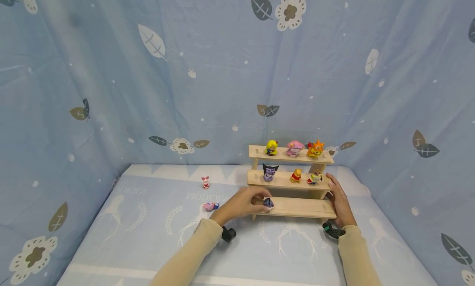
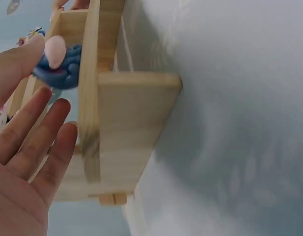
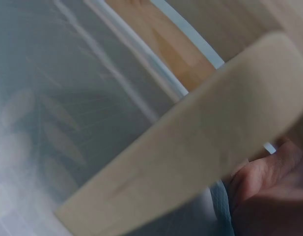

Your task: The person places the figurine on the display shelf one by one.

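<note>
A three-tier wooden display stand (image 1: pixel 300 207) stands on the table. My left hand (image 1: pixel 243 201) pinches a small blue figurine with a pale pink part (image 1: pixel 269 202) at the left end of the lowest tier. Seen from the left wrist, the thumb lies against that figurine and the other fingers spread beneath. At the stand's right end, my right hand (image 1: pixel 340 203) holds the side, fingertips at the middle tier's edge. In the right wrist view a wooden leg panel (image 3: pixel 190 142) hides much of that hand.
Yellow-haired (image 1: pixel 271 147), pink (image 1: pixel 295 148) and orange (image 1: pixel 315 148) figurines stand on the top tier. The middle tier bears purple-and-black (image 1: pixel 269 173), yellow-and-red bear (image 1: pixel 296 176) and crowned (image 1: pixel 314 177) figurines. On the table left, a piglet figurine (image 1: pixel 205 182) stands and a pink-and-blue one (image 1: pixel 210 206) lies.
</note>
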The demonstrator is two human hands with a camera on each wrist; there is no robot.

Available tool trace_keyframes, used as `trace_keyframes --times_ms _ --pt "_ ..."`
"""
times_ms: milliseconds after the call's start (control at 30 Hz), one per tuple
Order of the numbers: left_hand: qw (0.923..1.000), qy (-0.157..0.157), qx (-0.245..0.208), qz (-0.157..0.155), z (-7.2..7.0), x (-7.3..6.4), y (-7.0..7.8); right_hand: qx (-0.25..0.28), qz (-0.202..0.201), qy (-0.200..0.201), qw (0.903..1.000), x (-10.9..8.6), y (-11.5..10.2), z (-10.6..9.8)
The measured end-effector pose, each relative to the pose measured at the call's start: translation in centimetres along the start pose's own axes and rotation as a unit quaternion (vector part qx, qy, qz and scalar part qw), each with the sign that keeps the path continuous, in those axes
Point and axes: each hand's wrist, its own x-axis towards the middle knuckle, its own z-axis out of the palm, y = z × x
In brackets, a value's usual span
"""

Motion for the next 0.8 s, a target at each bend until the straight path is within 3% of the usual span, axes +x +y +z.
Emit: trace_keyframes --times_ms 367,500,633,800 --pt "0.9948 0.047 0.089 -0.018 -4.9 -3.6 -1.2 0.011 0.006 -0.001 0.9999 0.0 -0.1 0.1" --pt "0.9939 0.057 0.09 -0.029 -6.2 -5.2 -2.2 0.015 0.011 0.0 0.9998 0.1 -0.1 0.1" --pt "0.9943 0.053 0.082 -0.042 -7.3 -6.7 -3.1 0.012 0.012 0.001 0.9999 0.1 -0.1 0.1" --pt "0.994 0.022 0.081 -0.071 -9.0 -8.3 -3.9 0.002 0.011 0.007 0.9999 0.0 -0.2 0.1"
